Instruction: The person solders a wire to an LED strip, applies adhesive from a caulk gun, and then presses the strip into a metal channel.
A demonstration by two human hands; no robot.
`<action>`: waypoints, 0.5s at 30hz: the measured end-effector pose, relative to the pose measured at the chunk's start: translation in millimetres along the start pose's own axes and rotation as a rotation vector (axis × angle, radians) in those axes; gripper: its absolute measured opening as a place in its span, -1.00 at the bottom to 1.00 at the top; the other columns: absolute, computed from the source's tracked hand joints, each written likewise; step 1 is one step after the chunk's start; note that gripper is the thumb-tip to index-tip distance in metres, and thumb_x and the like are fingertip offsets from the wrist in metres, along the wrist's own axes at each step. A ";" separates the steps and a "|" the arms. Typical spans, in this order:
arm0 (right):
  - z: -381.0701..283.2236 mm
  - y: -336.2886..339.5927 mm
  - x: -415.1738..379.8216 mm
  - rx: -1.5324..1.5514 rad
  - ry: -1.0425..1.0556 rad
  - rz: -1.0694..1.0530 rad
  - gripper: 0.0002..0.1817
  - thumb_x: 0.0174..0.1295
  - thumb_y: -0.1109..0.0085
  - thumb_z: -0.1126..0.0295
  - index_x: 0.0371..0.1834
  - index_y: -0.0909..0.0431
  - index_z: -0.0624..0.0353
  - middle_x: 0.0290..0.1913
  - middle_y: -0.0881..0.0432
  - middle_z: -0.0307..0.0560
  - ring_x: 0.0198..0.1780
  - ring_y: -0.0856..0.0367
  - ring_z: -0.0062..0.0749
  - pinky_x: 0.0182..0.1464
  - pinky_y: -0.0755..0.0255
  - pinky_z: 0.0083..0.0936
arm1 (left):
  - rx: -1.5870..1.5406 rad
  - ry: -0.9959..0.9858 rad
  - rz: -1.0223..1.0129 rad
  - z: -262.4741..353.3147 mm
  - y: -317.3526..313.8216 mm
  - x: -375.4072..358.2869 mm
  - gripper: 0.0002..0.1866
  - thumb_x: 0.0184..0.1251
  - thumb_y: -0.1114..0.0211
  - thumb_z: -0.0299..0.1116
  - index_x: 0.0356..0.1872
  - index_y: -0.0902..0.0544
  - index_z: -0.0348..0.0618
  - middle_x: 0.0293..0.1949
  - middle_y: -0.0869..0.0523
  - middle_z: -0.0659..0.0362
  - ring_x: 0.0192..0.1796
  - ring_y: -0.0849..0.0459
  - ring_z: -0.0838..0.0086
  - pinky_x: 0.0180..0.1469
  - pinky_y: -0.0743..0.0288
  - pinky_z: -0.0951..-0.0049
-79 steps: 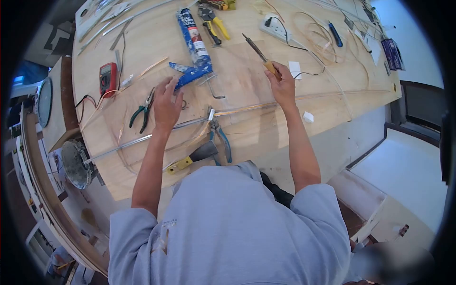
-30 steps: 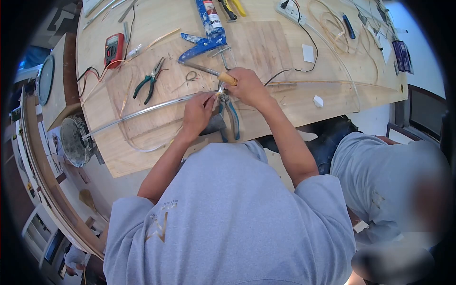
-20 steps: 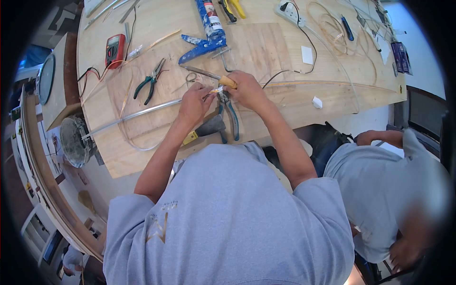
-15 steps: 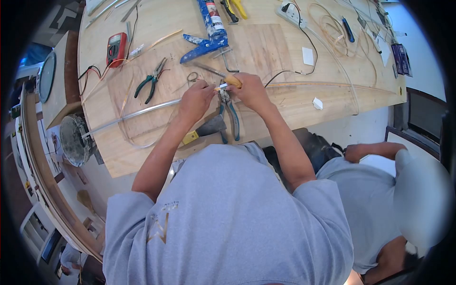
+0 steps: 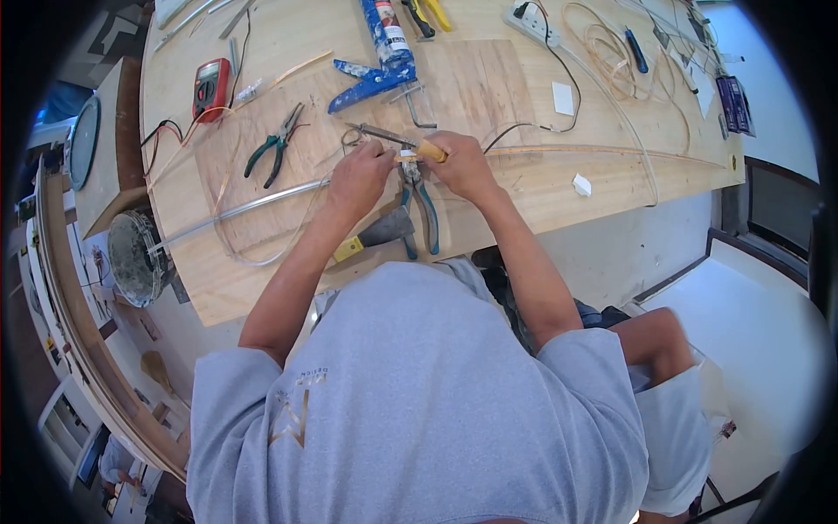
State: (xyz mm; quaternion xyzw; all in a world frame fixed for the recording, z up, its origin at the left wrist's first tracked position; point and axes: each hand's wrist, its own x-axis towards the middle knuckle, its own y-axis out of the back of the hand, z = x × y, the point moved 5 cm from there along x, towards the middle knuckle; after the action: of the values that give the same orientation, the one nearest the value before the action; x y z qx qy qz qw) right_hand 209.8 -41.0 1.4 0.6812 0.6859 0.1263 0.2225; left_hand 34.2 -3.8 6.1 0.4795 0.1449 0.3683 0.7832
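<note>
One iron [image 5: 430,151], one strip [image 5: 407,159], one scraper [image 5: 388,230], two pliers: green pair [image 5: 278,145], blue pair [image 5: 429,215]. Right hand [image 5: 460,166] wraps the iron's handle, shaft out toward 10 o'clock. Strip lies between the hands, right beside the fingers. Left hand [image 5: 359,178], fingers bent at the strip's 9 o'clock end; can't tell if pinching. Blue pair at strip's 6 o'clock. Iron: orange handle, dull metal shaft. Strip: yellowish, mostly hidden.

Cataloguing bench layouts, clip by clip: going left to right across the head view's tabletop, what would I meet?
Red multimeter, green-handled pliers, soldering iron in the right hand, power strip, blue tool, purple pack.
</note>
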 end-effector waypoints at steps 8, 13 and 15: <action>-6.0 2.9 3.3 -0.060 0.113 -0.008 -0.87 0.13 -0.37 0.52 -0.26 -0.68 0.26 -0.28 -0.68 -0.03 -0.27 -0.66 -0.21 -0.18 -0.50 -0.42 | -0.052 0.042 -0.021 -1.6 -4.0 -0.5 -0.87 0.37 -0.30 -0.36 -0.23 -0.67 -0.20 -0.26 -0.60 0.00 -0.18 -0.66 0.07 -0.15 -0.57 0.12; -6.5 2.5 6.2 -0.111 0.167 -0.017 -0.85 0.11 -0.38 0.51 -0.26 -0.68 0.25 -0.26 -0.68 -0.01 -0.26 -0.66 -0.13 -0.17 -0.51 -0.40 | -0.072 0.052 0.001 -0.1 -2.9 -1.8 -0.86 0.37 -0.31 -0.36 -0.18 -0.69 -0.21 -0.27 -0.61 0.00 -0.19 -0.67 0.04 -0.15 -0.57 0.12; -6.5 2.6 6.9 -0.120 0.161 -0.024 -0.85 0.10 -0.38 0.50 -0.26 -0.68 0.25 -0.26 -0.68 0.00 -0.25 -0.66 -0.11 -0.16 -0.51 -0.38 | -0.083 0.060 0.013 0.2 -2.3 -2.2 -0.85 0.36 -0.32 -0.36 -0.18 -0.70 -0.21 -0.27 -0.61 -0.01 -0.19 -0.67 0.04 -0.15 -0.57 0.12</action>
State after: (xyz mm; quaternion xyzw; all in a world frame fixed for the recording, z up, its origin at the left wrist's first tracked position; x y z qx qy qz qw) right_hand 209.2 -33.2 7.4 0.6459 0.7010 0.2186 0.2086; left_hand 33.8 -6.1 3.9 0.4363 0.1500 0.3933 0.7953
